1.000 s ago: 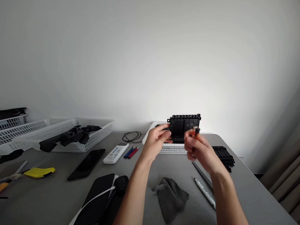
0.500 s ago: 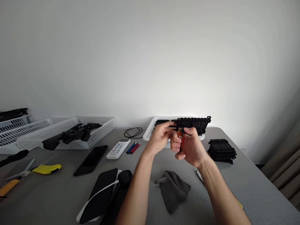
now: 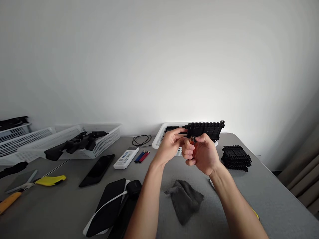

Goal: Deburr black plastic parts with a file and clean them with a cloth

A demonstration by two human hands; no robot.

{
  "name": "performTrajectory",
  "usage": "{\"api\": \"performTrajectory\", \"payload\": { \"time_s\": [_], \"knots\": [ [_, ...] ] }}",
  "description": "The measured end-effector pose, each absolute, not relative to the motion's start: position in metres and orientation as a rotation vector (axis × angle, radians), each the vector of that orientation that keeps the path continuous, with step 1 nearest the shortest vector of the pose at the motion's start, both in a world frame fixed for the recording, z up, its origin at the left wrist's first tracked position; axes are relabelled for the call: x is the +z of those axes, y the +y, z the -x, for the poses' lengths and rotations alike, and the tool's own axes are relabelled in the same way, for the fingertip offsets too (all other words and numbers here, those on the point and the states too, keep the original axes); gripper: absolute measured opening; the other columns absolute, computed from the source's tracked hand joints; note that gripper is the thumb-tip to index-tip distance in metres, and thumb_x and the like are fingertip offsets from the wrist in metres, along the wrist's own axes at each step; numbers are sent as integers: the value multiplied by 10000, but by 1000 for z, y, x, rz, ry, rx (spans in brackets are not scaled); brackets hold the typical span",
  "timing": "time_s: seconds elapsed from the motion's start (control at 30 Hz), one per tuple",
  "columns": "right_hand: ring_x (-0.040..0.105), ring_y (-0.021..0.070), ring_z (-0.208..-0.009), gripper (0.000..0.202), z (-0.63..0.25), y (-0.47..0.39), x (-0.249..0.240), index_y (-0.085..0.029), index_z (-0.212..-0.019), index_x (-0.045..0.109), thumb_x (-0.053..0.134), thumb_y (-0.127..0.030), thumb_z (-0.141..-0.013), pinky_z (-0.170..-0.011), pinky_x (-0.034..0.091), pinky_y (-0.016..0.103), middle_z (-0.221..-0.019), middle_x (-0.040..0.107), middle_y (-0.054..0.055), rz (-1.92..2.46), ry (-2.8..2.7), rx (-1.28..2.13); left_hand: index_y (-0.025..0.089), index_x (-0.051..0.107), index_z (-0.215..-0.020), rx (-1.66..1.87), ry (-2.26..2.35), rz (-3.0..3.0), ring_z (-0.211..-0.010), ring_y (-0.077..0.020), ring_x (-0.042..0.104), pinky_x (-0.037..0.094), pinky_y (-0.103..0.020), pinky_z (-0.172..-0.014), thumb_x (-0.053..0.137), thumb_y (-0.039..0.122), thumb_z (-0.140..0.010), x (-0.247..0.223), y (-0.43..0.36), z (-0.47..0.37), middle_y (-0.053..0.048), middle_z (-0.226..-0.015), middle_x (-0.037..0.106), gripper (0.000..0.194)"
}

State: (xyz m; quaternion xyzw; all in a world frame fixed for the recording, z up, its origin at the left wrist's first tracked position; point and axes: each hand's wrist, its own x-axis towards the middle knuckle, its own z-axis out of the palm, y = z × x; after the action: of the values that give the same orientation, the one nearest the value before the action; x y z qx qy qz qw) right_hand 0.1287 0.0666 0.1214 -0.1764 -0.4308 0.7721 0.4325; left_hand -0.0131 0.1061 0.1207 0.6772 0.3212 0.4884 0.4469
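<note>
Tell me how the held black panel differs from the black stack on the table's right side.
The black panel is raised in the left hand; the stack rests on the table. The panel is tilted up, while the stack lies flat in several layers. Both are black with toothed edges.

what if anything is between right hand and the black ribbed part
Only the orange lighter, held in the right hand, its top by the lower left of the black ribbed part. The left hand holds that part's left end. Nothing else visible intervenes; contact is unclear.
</note>
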Motion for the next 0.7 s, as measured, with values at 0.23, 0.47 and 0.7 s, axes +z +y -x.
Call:
{"api": "performTrajectory", "payload": {
  "time_s": [0.23,0.47,0.7],
  "knots": [
    [173,112,-549,228,-131,68,122,-212,-588,368,440,-416,-659,-475,108,234,-607,246,-37,463,-1063,1921,164,667,-1064,1202,775,-1702,-660,-155,644,486,-255,-659,629,257,-800,118,106,11,-2,-645,680,282],
    [185,109,-549,214,-136,69,124,-207,-597,371,449,-395,-663,-467,123,226,-616,252,-35,478,-1026,1931,149,648,-1094,1176,743,-1749,-695,-138,648,491,-244,-690,591,220,-845,117,107,10,-7,-702,698,265],
    [198,103,-545,223,-146,72,125,-205,-611,360,462,-394,-671,-454,139,215,-624,251,-36,460,-963,1941,142,651,-1088,1177,672,-1690,-755,-161,689,536,-275,-758,643,251,-835,116,110,10,-41,-834,742,276]
  ]
}}
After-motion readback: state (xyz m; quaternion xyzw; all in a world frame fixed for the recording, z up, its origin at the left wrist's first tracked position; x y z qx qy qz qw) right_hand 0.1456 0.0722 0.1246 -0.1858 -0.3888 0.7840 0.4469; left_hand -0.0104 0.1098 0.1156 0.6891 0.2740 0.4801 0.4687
